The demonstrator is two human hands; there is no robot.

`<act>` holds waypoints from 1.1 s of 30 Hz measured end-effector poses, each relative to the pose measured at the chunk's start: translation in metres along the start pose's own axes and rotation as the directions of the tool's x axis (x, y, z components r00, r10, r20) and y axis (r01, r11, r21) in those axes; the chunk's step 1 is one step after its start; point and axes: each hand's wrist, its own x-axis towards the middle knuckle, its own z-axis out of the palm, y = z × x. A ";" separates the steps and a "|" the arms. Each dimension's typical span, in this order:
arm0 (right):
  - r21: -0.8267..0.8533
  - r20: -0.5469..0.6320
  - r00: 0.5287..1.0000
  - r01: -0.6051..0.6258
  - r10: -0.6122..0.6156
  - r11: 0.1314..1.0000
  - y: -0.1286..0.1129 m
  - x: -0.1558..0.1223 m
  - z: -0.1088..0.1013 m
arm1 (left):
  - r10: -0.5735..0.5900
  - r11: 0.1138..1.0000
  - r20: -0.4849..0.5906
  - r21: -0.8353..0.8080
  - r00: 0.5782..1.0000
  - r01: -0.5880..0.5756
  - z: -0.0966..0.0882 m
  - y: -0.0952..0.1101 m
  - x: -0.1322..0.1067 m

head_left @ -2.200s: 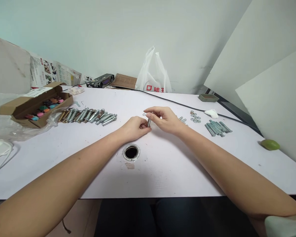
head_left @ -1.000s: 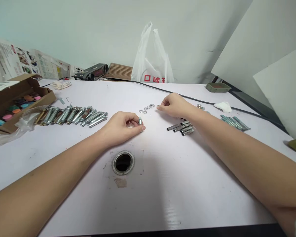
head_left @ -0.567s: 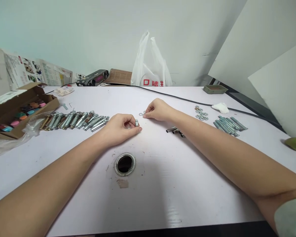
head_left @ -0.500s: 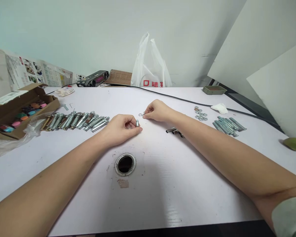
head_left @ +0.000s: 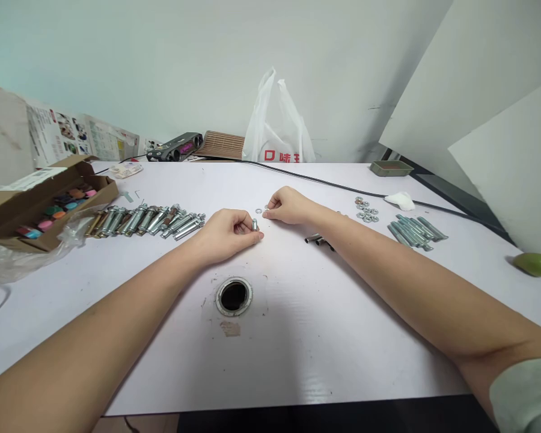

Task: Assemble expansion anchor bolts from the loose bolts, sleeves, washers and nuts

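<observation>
My left hand (head_left: 228, 236) is closed around a silvery bolt (head_left: 255, 224), whose end sticks up between thumb and fingers; the rest is hidden in the palm. Just beyond it, my right hand (head_left: 288, 205) pinches down at the table, fingertips on a small washer (head_left: 267, 208) that they partly cover. Another flat washer (head_left: 258, 211) lies left of those fingertips. Several dark metal sleeves (head_left: 315, 239) lie beneath my right forearm, partly hidden. To the left of my left hand is a row of assembled expansion bolts (head_left: 148, 221).
Nuts (head_left: 366, 211) and loose bolts (head_left: 415, 232) lie at the right, near a crumpled tissue (head_left: 400, 200) and a black cable (head_left: 324, 181). A round hole (head_left: 234, 297) opens in the white table. A cardboard box (head_left: 49, 231) stands left, a plastic bag (head_left: 279, 129) at the back.
The whole view has shifted slightly. Both hands stay almost where they were, the left still holding the bolt and the right still at the washers.
</observation>
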 end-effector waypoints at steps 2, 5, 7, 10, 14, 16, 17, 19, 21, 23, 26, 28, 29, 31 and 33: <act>0.012 -0.005 1.000 0.001 -0.001 1.000 -0.001 -0.004 -0.001 | 0.010 1.000 0.001 -0.002 1.000 -0.010 -0.001 -0.002 0.000; 0.132 -0.019 1.000 0.010 -0.008 0.991 -0.008 -0.015 -0.007 | 0.022 1.000 -0.003 -0.002 1.000 -0.022 -0.002 -0.006 -0.001; 0.325 0.027 0.999 0.008 -0.018 0.946 -0.016 -0.026 -0.014 | 0.028 1.000 -0.003 -0.005 1.000 -0.028 -0.002 -0.008 -0.001; 0.613 0.149 0.988 -0.061 -0.040 0.788 -0.029 -0.040 -0.022 | 0.047 0.999 0.009 -0.006 0.999 -0.047 -0.001 -0.009 -0.001; 0.709 0.241 0.968 -0.128 -0.068 0.693 -0.038 -0.049 -0.023 | 0.057 0.998 0.009 0.011 0.998 -0.057 0.000 -0.008 -0.001; 0.692 0.234 0.969 -0.111 -0.075 0.713 -0.038 -0.049 -0.020 | 0.071 0.997 0.006 0.010 0.997 -0.072 0.000 -0.008 -0.001; 0.680 0.218 0.972 -0.089 -0.085 0.727 -0.038 -0.049 -0.018 | 0.077 0.997 0.005 0.011 0.997 -0.077 0.001 -0.008 -0.001; 0.660 0.179 0.977 -0.034 -0.114 0.750 -0.038 -0.049 -0.016 | 0.077 0.997 -0.003 0.015 0.997 -0.077 0.001 -0.008 -0.001; 0.640 0.149 0.980 0.008 -0.135 0.769 -0.038 -0.050 -0.014 | 0.069 0.998 -0.011 0.012 0.998 -0.069 0.001 -0.006 -0.002; 0.614 0.135 0.982 0.020 -0.130 0.789 -0.039 -0.051 -0.013 | 0.068 0.998 -0.006 0.001 0.998 -0.068 0.001 -0.004 -0.003; 0.596 0.133 0.983 0.023 -0.126 0.803 -0.039 -0.052 -0.011 | 0.069 0.997 0.003 -0.021 0.998 -0.069 0.000 -0.001 -0.005; 0.598 0.133 0.982 0.030 -0.137 0.801 -0.039 -0.053 -0.011 | 0.063 0.997 -0.001 -0.039 0.998 -0.063 0.000 0.000 -0.005; 0.595 0.134 0.980 0.037 -0.144 0.803 -0.039 -0.054 -0.010 | 0.059 0.997 0.002 -0.050 0.998 -0.058 0.000 0.001 -0.005; 0.573 0.129 0.977 0.064 -0.168 0.817 -0.039 -0.055 -0.010 | 0.045 0.996 0.014 -0.076 0.999 -0.044 0.000 0.000 -0.005; 0.543 0.107 0.972 0.121 -0.211 0.831 -0.038 -0.057 -0.009 | 0.029 0.995 0.027 -0.100 0.999 -0.027 -0.001 -0.001 -0.005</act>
